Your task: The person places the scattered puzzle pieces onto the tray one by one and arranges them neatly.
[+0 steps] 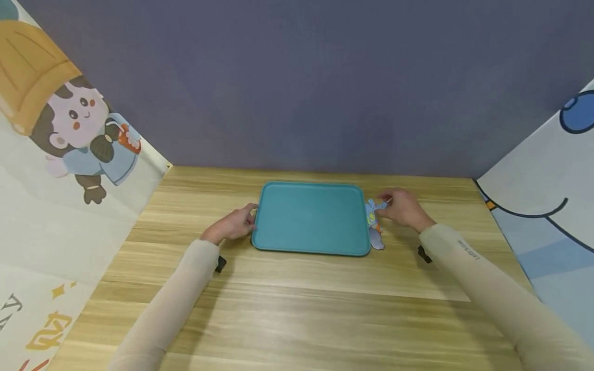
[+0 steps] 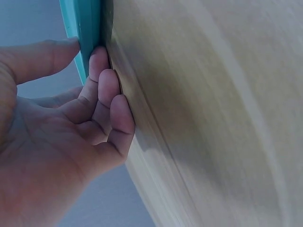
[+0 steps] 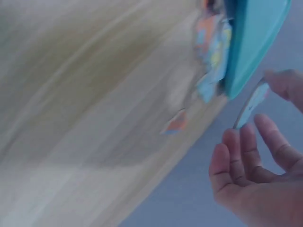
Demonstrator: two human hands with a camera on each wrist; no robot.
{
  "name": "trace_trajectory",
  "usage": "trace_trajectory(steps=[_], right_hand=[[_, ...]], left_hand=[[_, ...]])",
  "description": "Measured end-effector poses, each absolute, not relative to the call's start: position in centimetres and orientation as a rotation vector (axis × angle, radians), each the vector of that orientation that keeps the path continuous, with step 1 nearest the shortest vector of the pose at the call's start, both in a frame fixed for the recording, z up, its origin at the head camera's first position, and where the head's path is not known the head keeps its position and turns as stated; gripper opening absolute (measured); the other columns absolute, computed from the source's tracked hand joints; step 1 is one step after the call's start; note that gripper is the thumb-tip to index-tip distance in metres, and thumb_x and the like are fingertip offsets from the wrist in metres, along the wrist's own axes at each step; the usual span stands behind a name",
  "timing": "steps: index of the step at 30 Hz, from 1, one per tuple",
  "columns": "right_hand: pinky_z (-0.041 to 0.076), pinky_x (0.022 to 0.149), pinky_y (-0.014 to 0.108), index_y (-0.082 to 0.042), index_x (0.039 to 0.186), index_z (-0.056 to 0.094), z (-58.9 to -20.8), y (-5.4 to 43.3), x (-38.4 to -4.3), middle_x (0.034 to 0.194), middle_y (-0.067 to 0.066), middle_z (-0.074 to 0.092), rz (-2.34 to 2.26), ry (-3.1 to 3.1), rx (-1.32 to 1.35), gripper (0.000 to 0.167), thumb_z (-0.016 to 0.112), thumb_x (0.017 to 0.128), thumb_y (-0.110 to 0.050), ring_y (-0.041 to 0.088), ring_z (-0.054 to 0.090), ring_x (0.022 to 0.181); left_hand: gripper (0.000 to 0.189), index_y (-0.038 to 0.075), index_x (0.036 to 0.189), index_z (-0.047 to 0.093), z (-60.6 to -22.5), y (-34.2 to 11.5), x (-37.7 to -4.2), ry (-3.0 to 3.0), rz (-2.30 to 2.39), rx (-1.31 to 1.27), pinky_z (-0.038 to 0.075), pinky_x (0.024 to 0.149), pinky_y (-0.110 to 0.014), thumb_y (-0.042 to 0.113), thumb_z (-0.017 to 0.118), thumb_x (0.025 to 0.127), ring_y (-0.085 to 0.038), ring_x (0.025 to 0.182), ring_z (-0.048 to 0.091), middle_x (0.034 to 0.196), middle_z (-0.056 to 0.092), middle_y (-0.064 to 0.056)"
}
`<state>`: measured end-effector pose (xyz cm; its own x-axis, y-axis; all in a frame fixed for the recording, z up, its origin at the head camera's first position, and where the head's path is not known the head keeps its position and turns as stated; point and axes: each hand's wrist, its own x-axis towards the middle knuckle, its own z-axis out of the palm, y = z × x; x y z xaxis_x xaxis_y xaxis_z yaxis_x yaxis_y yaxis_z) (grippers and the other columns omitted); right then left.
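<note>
A teal tray (image 1: 311, 219) lies flat on the wooden table (image 1: 297, 309). My left hand (image 1: 248, 216) grips its left rim (image 2: 87, 33), thumb on top and fingers (image 2: 106, 90) curled against the edge. A small pile of flat blue and orange cut-out pieces (image 1: 375, 229) lies against the tray's right rim (image 3: 255, 42). My right hand (image 1: 387, 202) hovers over that pile and pinches one thin blue piece (image 3: 251, 104) by its end. In the right wrist view the pile (image 3: 213, 52) shows beside the tray, and one loose piece (image 3: 175, 123) lies apart on the wood.
Printed cartoon panels stand at the left (image 1: 69, 154) and right (image 1: 547, 196) sides of the table, with a grey wall (image 1: 315, 82) behind. The wide wooden surface stretches in front of the tray toward me.
</note>
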<state>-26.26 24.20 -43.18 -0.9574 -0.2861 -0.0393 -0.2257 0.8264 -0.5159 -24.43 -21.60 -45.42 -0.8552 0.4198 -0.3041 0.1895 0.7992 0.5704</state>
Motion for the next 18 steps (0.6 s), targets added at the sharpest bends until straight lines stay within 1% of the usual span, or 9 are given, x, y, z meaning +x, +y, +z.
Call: trace_trajectory(steps=[5, 11, 18], right_hand=[[0.045, 0.080, 0.046, 0.002, 0.116, 0.062, -42.6, 22.3, -26.2, 0.109, 0.019, 0.058, -0.866, 2.918, -0.515, 0.042, 0.075, 0.081, -0.018, 0.033, 0.055, 0.096], [0.044, 0.081, 0.046, 0.000, 0.115, 0.063, -42.0, 19.8, -26.2, 0.110, 0.014, 0.058, -0.901, 2.892, -0.593, 0.040, 0.075, 0.081, -0.018, 0.032, 0.054, 0.098], [0.045, 0.083, 0.044, -0.002, 0.113, 0.064, -41.8, 16.6, -27.0, 0.109, 0.010, 0.060, -0.909, 2.860, -0.683, 0.038, 0.076, 0.080, -0.017, 0.028, 0.054, 0.099]], left_hand=[[0.066, -0.001, 0.146, 0.023, -45.3, -21.5, -24.3, 2.566, 0.760, 0.458, 0.046, 0.085, -0.041, 0.007, 0.059, 0.092, -0.023, 0.093, 0.058, 0.105, 0.061, -0.013], [0.068, 0.000, 0.147, 0.020, -45.2, -21.6, -24.2, 2.564, 0.739, 0.475, 0.044, 0.089, -0.042, 0.008, 0.060, 0.093, -0.025, 0.100, 0.058, 0.108, 0.062, -0.014], [0.069, 0.001, 0.147, 0.022, -45.2, -21.8, -24.2, 2.567, 0.745, 0.478, 0.046, 0.085, -0.040, 0.009, 0.061, 0.092, -0.020, 0.091, 0.058, 0.101, 0.062, -0.009]])
